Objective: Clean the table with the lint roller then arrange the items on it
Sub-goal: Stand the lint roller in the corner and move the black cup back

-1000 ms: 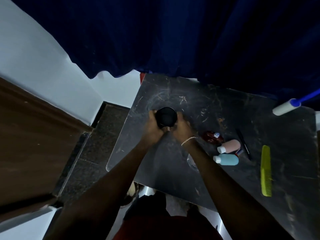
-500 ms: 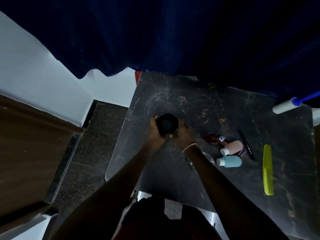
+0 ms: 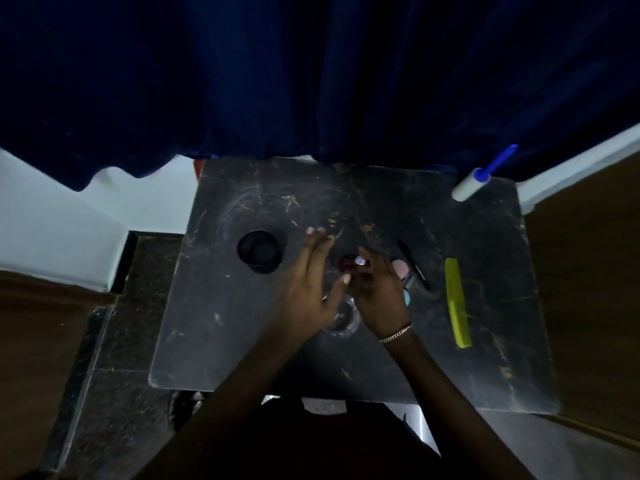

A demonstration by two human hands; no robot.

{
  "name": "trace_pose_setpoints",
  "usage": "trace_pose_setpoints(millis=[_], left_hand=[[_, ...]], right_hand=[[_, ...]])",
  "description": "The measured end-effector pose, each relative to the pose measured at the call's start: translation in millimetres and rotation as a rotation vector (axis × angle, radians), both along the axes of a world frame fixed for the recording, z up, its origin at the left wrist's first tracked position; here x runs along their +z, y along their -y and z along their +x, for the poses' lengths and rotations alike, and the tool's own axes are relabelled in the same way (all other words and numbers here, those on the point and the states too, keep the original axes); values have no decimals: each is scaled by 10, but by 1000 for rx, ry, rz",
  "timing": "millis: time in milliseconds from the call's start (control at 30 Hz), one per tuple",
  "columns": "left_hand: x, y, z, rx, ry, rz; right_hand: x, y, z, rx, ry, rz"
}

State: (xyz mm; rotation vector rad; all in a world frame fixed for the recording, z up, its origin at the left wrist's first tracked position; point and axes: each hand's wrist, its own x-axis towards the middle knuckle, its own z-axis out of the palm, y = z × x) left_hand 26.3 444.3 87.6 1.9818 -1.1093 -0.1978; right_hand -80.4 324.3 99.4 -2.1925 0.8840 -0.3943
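Lint roller [image 3: 471,184]: lay at table's [image 3: 214,341] far right corner, untouched
Progress: rolling apparently done; arranging under way, most items unsorted
Right hand [image 3: 379,289]: fingers curled around a small dark red bottle [image 3: 349,263]
Left hand [image 3: 308,282]: fingers spread, empty
Count: one black cup [image 3: 260,251], one green comb [image 3: 457,303]

The right hand [image 3: 377,292] hides most of the pink bottle [image 3: 401,268] and blue bottle [image 3: 407,298]; the lint roller [image 3: 471,184] handle's end merges into the curtain [image 3: 311,81]; both forearms leave the bottom edge.
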Motion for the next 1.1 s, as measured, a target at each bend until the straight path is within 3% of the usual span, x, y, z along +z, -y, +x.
trace_pose_setpoints(millis=[133, 367, 600, 967, 1100], left_hand=[[124, 617, -582, -86, -175, -55], [-142, 1531, -1038, 103, -458, 206], [-507, 2135, -975, 316, -577, 373], [-787, 2707, -734, 357, -510, 653], [-736, 2796, -732, 373, -552, 654]], right_hand=[[50, 524, -450, -114, 58, -13], [-313, 1465, -826, -118, -272, -20], [-740, 1963, -774, 77, -596, 121], [-1124, 1868, -806, 36, -561, 149], [-1089, 1838, -833, 6, -518, 172]])
